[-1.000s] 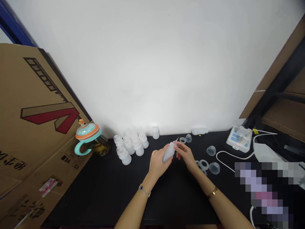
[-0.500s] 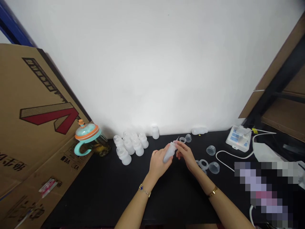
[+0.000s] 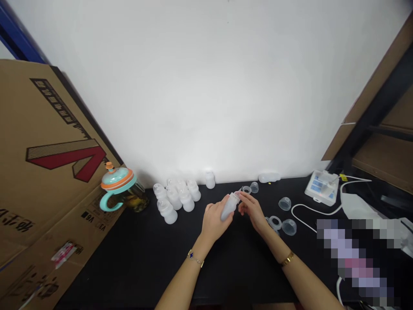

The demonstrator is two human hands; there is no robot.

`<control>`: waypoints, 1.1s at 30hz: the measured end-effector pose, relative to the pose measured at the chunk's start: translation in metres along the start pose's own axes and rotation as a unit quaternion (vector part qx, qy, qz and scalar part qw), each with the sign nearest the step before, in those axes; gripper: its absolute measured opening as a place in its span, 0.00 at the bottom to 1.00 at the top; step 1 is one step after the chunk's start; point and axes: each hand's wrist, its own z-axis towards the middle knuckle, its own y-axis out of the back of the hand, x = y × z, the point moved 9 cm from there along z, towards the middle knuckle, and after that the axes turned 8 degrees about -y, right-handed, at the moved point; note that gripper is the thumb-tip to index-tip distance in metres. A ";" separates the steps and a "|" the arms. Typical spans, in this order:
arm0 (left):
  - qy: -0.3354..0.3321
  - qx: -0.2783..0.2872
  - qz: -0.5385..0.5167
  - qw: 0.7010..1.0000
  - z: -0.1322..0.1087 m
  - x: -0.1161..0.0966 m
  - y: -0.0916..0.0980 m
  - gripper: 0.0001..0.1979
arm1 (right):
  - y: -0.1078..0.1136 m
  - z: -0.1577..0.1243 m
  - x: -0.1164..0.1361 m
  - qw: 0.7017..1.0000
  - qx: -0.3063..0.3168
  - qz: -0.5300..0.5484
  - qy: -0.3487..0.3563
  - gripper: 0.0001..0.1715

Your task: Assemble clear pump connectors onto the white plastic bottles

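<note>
My left hand (image 3: 215, 218) is wrapped around a white baby bottle (image 3: 228, 207), tilted with its neck up and to the right. At the bottle's neck, the fingers of my right hand (image 3: 253, 211) pinch a small clear part (image 3: 238, 194), with a thin tip sticking up past it. Fingers hide most of that part, so its kind is unclear. Just beyond lie a clear ring (image 3: 246, 190) and a clear dome cap (image 3: 254, 187). Near my right forearm are another ring (image 3: 275, 222) and more dome caps (image 3: 289, 227).
Several capped white bottles (image 3: 174, 199) stand in a group at left. One bottle (image 3: 210, 180) is by the wall. A teal-lidded jug (image 3: 121, 189) stands beside a cardboard box (image 3: 48, 172). At right are a white plastic case (image 3: 322, 187) and a cable (image 3: 309, 211).
My right fingers have pressed slightly closer over the bottle's neck, and the thin tip sits a little lower. The bottle stays in my left hand. The view has shifted slightly.
</note>
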 end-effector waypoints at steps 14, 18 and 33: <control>-0.025 -0.041 0.023 0.999 -0.002 -0.002 0.003 0.26 | 0.002 0.000 0.003 1.000 -0.010 -0.001 0.015 0.26; -0.032 -0.041 0.026 0.998 -0.001 -0.002 0.004 0.26 | 0.002 -0.001 0.004 1.000 -0.013 -0.006 0.016 0.26; -0.033 -0.054 0.025 0.998 -0.003 -0.002 0.003 0.25 | 0.003 0.001 0.004 1.000 -0.016 -0.004 0.018 0.25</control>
